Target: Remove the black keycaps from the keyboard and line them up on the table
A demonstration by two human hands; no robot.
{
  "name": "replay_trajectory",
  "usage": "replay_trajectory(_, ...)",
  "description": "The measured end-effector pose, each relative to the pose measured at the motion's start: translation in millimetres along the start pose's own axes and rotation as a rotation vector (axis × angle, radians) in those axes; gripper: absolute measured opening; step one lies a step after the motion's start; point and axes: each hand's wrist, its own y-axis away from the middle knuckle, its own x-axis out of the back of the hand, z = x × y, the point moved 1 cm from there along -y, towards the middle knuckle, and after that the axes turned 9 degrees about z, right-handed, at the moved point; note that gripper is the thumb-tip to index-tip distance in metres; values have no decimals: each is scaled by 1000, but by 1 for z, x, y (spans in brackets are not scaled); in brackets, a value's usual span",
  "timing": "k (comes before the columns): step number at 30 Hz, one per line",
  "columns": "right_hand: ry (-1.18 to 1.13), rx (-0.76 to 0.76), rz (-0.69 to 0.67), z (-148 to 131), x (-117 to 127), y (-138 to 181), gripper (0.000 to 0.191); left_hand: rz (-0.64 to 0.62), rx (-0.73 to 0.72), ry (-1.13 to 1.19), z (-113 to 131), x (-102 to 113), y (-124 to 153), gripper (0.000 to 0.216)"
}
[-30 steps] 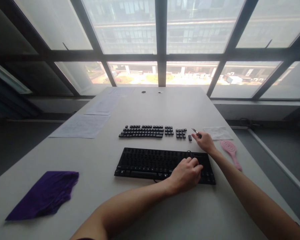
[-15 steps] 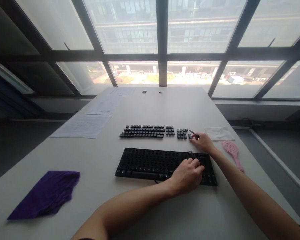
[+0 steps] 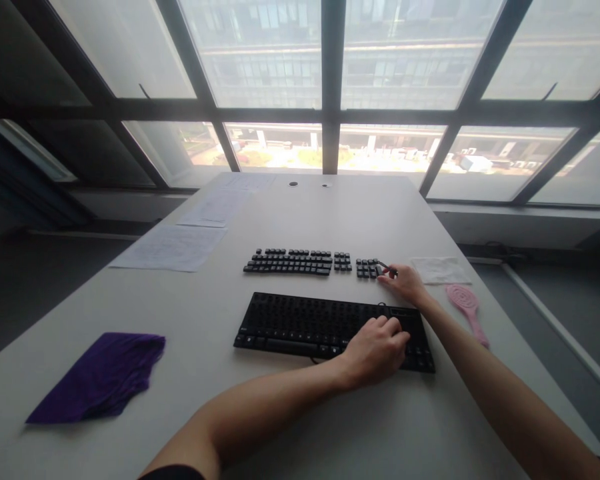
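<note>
A black keyboard (image 3: 310,323) lies in front of me, most of its keycaps off. My left hand (image 3: 375,350) rests curled on its right part, fingers pressed on the frame. Behind it, removed black keycaps (image 3: 287,261) lie in rows. My right hand (image 3: 405,281) is closed on a small keycap puller (image 3: 387,269), its tip at a lone keycap (image 3: 379,270) beside the right end of the rows.
A purple cloth (image 3: 103,377) lies at front left. Paper sheets (image 3: 173,247) lie at the left rear. A white wipe (image 3: 440,269) and a pink hairbrush (image 3: 466,303) sit at the right, near the table's edge. Large windows stand behind.
My right hand has moved left with the puller, and the lone keycap now sits against the right end of the rows. My left hand has stayed on the keyboard.
</note>
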Motion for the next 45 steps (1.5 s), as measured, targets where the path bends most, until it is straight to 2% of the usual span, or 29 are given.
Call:
replay_trajectory(3,-94,13,92,-1,9,4,39,34,3,25,2,2,1,20)
replay_trajectory(5,-179,-36,179,-4,20,9,39,60,2,43,3,7,1,22)
replay_trajectory(10,-379,-26,263,-36,48,33,36,143,40,66,-9,40,14,21)
replay_trajectory(13,-430,82,318,-68,57,50,34,232,104,84,-38,70,39,20)
replay_trajectory(16,-435,162,395,-103,54,66,30,349,232,56,-83,104,81,21)
replay_trajectory(19,-561,173,349,-138,39,75,30,430,349,37,-128,133,133,18)
replay_trajectory(22,-643,190,263,-170,12,79,29,406,389,91,-159,148,182,14)
replay_trajectory(25,-730,170,159,-196,-22,80,30,356,426,150,-176,149,216,19)
replay_trajectory(27,-776,140,66,-211,-45,81,33,317,443,229,-181,145,227,21)
replay_trajectory(33,-875,42,-108,-243,-100,88,41,192,499,413,-177,144,226,22)
replay_trajectory(37,-888,44,-125,-251,-111,94,39,200,542,389,-169,148,222,12)
replay_trajectory(45,-865,69,-136,-251,-106,99,34,195,320,109,-165,137,227,13)
